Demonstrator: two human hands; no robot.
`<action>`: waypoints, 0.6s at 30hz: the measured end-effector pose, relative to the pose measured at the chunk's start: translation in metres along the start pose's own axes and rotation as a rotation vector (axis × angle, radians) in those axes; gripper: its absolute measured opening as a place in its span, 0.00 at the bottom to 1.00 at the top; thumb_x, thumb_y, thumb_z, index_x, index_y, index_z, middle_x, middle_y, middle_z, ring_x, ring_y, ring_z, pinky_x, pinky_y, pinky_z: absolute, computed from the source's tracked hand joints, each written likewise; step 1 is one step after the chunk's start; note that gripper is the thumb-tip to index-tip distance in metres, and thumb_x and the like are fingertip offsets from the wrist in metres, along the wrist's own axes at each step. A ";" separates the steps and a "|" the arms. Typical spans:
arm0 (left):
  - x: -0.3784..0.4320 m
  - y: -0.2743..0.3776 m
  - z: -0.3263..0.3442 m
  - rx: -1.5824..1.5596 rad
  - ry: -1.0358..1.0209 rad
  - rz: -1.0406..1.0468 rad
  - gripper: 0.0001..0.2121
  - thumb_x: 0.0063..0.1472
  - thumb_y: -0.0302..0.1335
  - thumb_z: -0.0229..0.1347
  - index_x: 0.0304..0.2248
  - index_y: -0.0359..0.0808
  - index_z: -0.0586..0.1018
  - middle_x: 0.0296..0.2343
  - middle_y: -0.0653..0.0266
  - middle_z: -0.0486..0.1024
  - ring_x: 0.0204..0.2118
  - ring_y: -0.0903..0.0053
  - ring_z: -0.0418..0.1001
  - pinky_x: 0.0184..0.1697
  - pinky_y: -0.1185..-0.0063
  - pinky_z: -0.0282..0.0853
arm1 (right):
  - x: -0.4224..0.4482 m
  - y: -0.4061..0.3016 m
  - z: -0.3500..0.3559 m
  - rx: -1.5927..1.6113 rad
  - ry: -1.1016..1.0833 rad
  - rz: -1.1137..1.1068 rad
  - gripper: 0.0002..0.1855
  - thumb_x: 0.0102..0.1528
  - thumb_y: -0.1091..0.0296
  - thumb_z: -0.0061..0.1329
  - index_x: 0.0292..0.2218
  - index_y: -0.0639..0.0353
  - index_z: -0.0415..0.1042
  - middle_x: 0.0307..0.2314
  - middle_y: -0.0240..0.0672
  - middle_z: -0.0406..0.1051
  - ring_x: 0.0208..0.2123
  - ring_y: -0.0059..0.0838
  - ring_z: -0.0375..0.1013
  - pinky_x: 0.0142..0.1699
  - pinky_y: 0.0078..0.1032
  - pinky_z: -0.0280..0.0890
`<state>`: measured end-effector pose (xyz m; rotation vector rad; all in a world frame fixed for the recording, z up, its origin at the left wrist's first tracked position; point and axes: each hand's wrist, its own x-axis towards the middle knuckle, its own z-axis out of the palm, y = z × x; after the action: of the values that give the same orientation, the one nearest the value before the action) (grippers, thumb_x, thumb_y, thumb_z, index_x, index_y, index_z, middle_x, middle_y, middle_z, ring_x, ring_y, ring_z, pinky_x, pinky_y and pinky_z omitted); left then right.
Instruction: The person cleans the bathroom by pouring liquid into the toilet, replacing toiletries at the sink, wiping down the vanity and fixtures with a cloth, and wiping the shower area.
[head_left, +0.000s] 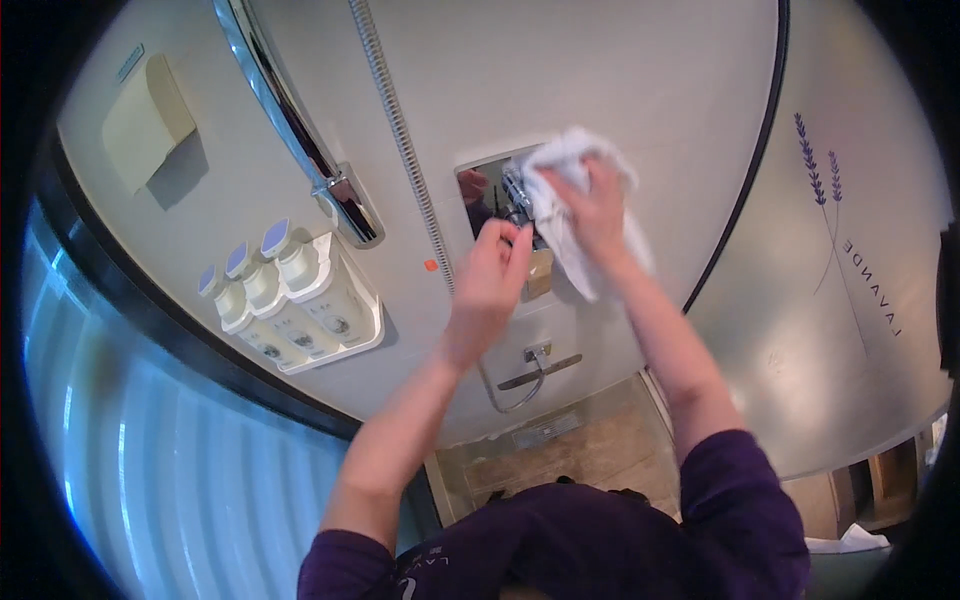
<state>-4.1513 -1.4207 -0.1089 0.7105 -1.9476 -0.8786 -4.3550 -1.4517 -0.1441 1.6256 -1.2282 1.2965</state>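
Note:
A white cloth (574, 150) is bunched in my right hand (596, 202), against the right side of a chrome shower valve (516, 191). The valve sits on a shiny mirror-like wall plate (480, 187), partly covered by the cloth and both hands. Just below the valve is my left hand (499, 266), fingertips drawn together near the fittings; whether it grips a part of them I cannot tell. Beneath the plate a small beige box-like piece (538, 274) shows between the hands. The ribbed metal shower hose (405, 142) runs down the wall left of the plate and behind my left hand.
Three pump bottles (300, 315) stand in a white wall rack at left, below a chrome shower column (300, 135) and a beige wall-mounted cover (150, 124). A frosted panel (847, 300) with lavender print is at right. Low down are a metal wall fitting (540, 371) and a floor drain (547, 429).

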 end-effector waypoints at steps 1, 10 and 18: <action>0.016 -0.007 0.004 0.007 0.010 -0.003 0.11 0.54 0.32 0.52 0.29 0.31 0.70 0.15 0.56 0.71 0.19 0.67 0.72 0.23 0.74 0.65 | -0.029 -0.013 0.008 0.001 0.006 0.052 0.24 0.40 0.74 0.49 0.41 0.39 0.72 0.37 0.36 0.62 0.39 0.39 0.62 0.45 0.33 0.59; 0.060 -0.009 0.022 0.283 0.107 -0.091 0.22 0.56 0.38 0.48 0.09 0.33 0.72 0.08 0.64 0.69 0.13 0.81 0.67 0.21 0.79 0.65 | -0.178 -0.004 -0.030 0.210 -0.321 0.489 0.30 0.41 0.82 0.46 0.45 0.42 0.68 0.38 0.42 0.61 0.41 0.43 0.63 0.45 0.31 0.60; 0.043 -0.036 0.070 -2.043 -0.140 -0.449 0.10 0.61 0.34 0.44 0.33 0.36 0.71 0.17 0.75 0.64 0.22 0.86 0.62 0.23 0.89 0.64 | -0.264 -0.023 -0.023 0.092 -0.640 0.419 0.28 0.43 0.76 0.49 0.46 0.37 0.67 0.38 0.45 0.63 0.43 0.45 0.64 0.47 0.33 0.61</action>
<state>-4.2279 -1.4529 -0.1439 -0.2507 -0.1672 -2.4186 -4.3517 -1.3595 -0.3938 2.0048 -2.0026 1.1041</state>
